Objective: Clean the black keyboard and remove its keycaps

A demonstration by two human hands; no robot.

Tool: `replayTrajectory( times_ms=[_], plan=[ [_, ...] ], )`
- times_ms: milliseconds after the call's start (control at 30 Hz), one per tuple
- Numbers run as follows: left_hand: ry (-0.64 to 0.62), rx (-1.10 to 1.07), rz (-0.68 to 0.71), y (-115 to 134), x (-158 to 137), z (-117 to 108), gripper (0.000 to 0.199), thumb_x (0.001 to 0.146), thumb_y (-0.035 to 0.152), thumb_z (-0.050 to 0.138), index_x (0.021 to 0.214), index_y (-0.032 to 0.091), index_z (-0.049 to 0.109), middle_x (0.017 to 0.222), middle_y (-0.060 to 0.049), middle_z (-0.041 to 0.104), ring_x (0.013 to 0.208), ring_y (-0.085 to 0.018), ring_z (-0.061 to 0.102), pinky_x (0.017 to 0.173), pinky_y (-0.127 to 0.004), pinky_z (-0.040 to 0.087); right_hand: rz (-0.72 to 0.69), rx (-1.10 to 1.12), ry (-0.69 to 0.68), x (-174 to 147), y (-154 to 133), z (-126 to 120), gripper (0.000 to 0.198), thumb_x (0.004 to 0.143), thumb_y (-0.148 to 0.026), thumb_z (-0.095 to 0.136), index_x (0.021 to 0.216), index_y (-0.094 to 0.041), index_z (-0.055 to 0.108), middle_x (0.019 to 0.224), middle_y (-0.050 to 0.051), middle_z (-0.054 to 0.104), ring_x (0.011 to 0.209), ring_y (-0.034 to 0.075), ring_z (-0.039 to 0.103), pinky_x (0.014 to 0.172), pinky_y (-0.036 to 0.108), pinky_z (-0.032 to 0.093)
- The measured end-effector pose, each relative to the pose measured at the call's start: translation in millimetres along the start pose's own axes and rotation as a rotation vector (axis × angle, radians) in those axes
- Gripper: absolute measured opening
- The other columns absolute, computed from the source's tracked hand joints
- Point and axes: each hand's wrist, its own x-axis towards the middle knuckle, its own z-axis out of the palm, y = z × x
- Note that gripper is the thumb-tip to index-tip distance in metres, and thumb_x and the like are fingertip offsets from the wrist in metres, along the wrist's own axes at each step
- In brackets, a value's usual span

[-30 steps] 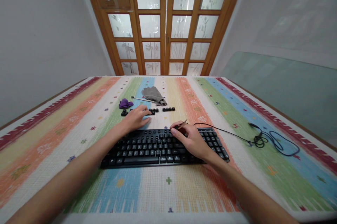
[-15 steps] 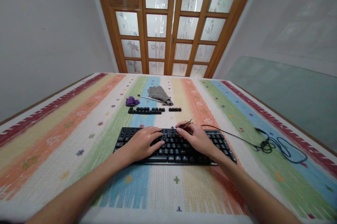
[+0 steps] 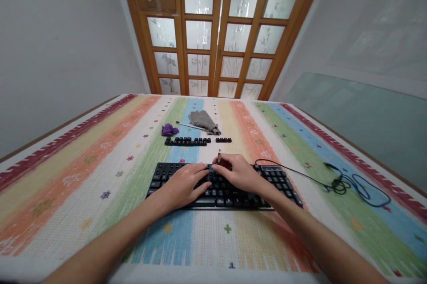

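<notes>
A black keyboard (image 3: 220, 204) lies across the tablecloth in front of me. My left hand (image 3: 187, 184) rests on its left-middle part, fingers stretched towards the upper rows and thumb apart, holding nothing that I can see. Just right of those fingertips, my right hand (image 3: 235, 172) pinches a small slim tool (image 3: 219, 156) with a brassy end pointing up. Its lower end is at the upper key rows, hidden by the fingers, and its exact kind is too small to make out. Loose black keycaps (image 3: 187, 142) stand in rows beyond the keyboard.
Behind the keycaps lie a crumpled purple cloth (image 3: 169, 130), a thin brush (image 3: 190, 125) and a grey cloth (image 3: 204, 122). The keyboard's cable (image 3: 293, 170) runs right to a coiled bundle (image 3: 338, 185). Wooden glazed doors (image 3: 215, 30) stand beyond the table.
My right hand has moved left along the upper key rows, closer to my left fingertips. The tool in it has turned more upright. My left hand stays on the keyboard.
</notes>
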Motion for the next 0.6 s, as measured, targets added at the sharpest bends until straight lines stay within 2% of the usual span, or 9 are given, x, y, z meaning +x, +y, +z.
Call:
replayTrajectory(
  times_ms=[167,333,500,600],
  plan=[
    [-0.011,-0.003,-0.016,0,1,0,0.033,0.095,0.036,0.052,0.121,0.018,0.062,0.129,-0.012,0.063,0.12,-0.026,0.058,0.105,-0.044,0.046,-0.022,-0.078,-0.051,7,-2,-5,0.021,0.091,-0.032,0.056,0.083,-0.015,0.067,0.075,0.005,0.068,0.067,0.017,0.059,0.063,0.028,0.039],
    [-0.009,-0.003,-0.021,1,2,-2,0.031,0.094,0.035,0.053,0.114,0.015,0.065,0.124,-0.013,0.065,0.117,-0.027,0.06,0.103,-0.045,0.047,0.109,0.072,-0.057,22,20,-4,0.024,0.092,-0.031,0.051,0.08,-0.015,0.064,0.068,0.003,0.066,0.062,0.015,0.06,0.061,0.027,0.042],
    [0.006,-0.027,-0.007,1,2,-3,0.029,0.094,0.035,0.054,0.113,0.017,0.066,0.122,-0.012,0.066,0.115,-0.027,0.06,0.101,-0.045,0.048,0.235,0.119,-0.056,32,39,0,0.029,0.093,-0.03,0.044,0.071,-0.016,0.057,0.061,0.001,0.062,0.054,0.013,0.055,0.056,0.025,0.041],
    [-0.011,-0.039,-0.016,-1,3,-5,0.028,0.094,0.034,0.054,0.112,0.017,0.066,0.121,-0.011,0.066,0.113,-0.026,0.06,0.101,-0.044,0.048,0.175,0.112,-0.072,31,39,-4,0.029,0.093,-0.034,0.046,0.073,-0.016,0.057,0.065,0.002,0.064,0.058,0.013,0.056,0.059,0.025,0.041]
  ],
)
